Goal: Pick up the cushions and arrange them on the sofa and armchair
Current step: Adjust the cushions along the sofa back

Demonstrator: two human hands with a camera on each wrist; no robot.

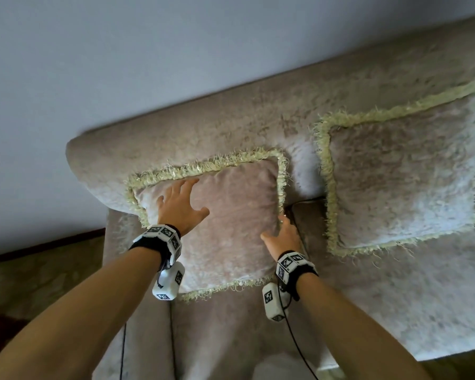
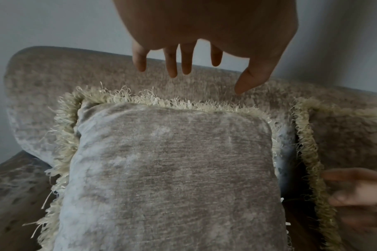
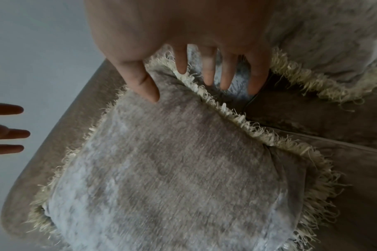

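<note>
A beige velvet cushion (image 1: pixel 231 223) with a pale fringe leans against the backrest at the left end of the sofa (image 1: pixel 203 127). My left hand (image 1: pixel 181 204) lies over its upper left part with fingers spread and straight. In the left wrist view that hand (image 2: pixel 215 34) hovers above the cushion (image 2: pixel 172 169) and holds nothing. My right hand (image 1: pixel 281 237) touches the cushion's right edge. In the right wrist view its thumb (image 3: pixel 146 88) rests on the cushion's face (image 3: pixel 172 169), and its straight fingers reach past the fringe.
A second, larger fringed cushion (image 1: pixel 401 182) leans on the backrest just to the right, a narrow gap apart. The sofa seat (image 1: pixel 395 297) stretches right of it. A pale wall (image 1: pixel 148 50) rises behind. Patterned floor (image 1: pixel 39 270) lies to the left.
</note>
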